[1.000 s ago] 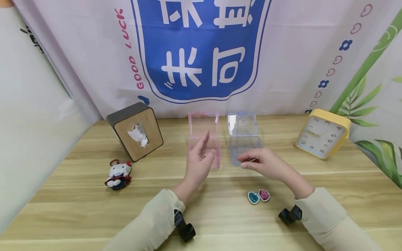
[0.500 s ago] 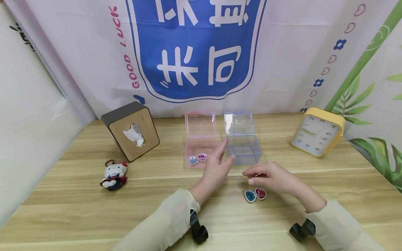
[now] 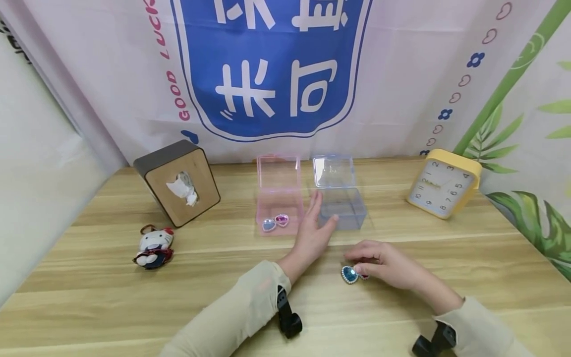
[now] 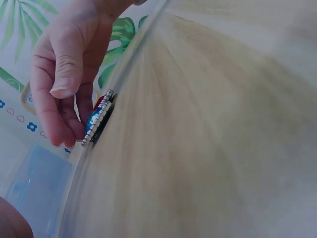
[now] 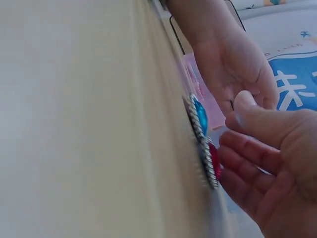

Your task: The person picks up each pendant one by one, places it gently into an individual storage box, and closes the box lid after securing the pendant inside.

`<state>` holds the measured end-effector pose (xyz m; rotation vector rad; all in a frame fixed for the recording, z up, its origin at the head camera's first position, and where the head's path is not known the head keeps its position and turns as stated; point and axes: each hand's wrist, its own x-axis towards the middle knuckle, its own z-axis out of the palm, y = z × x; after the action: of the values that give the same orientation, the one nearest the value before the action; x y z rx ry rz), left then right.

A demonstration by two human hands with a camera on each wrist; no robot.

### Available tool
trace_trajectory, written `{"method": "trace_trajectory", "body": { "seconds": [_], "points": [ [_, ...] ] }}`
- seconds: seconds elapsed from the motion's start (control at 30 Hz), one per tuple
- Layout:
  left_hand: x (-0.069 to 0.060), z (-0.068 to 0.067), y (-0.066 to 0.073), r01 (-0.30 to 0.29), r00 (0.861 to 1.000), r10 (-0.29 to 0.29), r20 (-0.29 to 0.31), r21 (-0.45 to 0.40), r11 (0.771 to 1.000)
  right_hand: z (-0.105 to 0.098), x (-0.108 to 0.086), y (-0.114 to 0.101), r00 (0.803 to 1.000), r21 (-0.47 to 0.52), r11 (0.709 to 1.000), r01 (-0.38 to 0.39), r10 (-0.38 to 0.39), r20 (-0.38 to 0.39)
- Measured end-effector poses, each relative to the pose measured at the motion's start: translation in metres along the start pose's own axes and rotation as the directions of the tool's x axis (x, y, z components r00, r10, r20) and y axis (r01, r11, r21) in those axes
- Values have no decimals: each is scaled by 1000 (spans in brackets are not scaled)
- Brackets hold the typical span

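Resting on the table [image 3: 223,285] in front of the blue box [image 3: 350,221], the heart jewels [image 3: 350,274], one turquoise and one deep pink, lie side by side, the pink partly hidden by our right hand [image 3: 385,265]. We curl its fingers loosely at the pink heart, thumb apart from them; we cannot tell whether the fingertips touch it. At the blue box's near left corner we hold our left hand [image 3: 312,235], fingers looking straight, thumb spread away; contact with its wall is unclear to us. Left of the blue box we see the pink box [image 3: 278,200], also lid-up, holding a paler heart pair [image 3: 280,220]; well right stands a yellow clock [image 3: 441,183].
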<state>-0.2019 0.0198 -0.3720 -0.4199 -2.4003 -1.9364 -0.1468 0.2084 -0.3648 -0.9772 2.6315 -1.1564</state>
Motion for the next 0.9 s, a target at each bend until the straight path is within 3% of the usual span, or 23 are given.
{"method": "trace_trajectory", "body": {
  "seconds": [0.13,0.43,0.73,0.9],
  "points": [
    [1,2,-3,24,1000,-24,2,11,1000,5,-3,1,1000,-38,999,-25,26,3],
    [3,4,-10,110,993,-112,-39,-32,993,15,-4,3,1000,-42,999,21,-21,-12],
    [6,7,-10,77,996,-79,-34,-45,996,18,-4,1,1000,-72,997,-15,14,-21],
    [7,8,-11,88,996,-89,-29,-40,995,19,-2,-2,998,-83,994,-65,63,-24]
  ]
}}
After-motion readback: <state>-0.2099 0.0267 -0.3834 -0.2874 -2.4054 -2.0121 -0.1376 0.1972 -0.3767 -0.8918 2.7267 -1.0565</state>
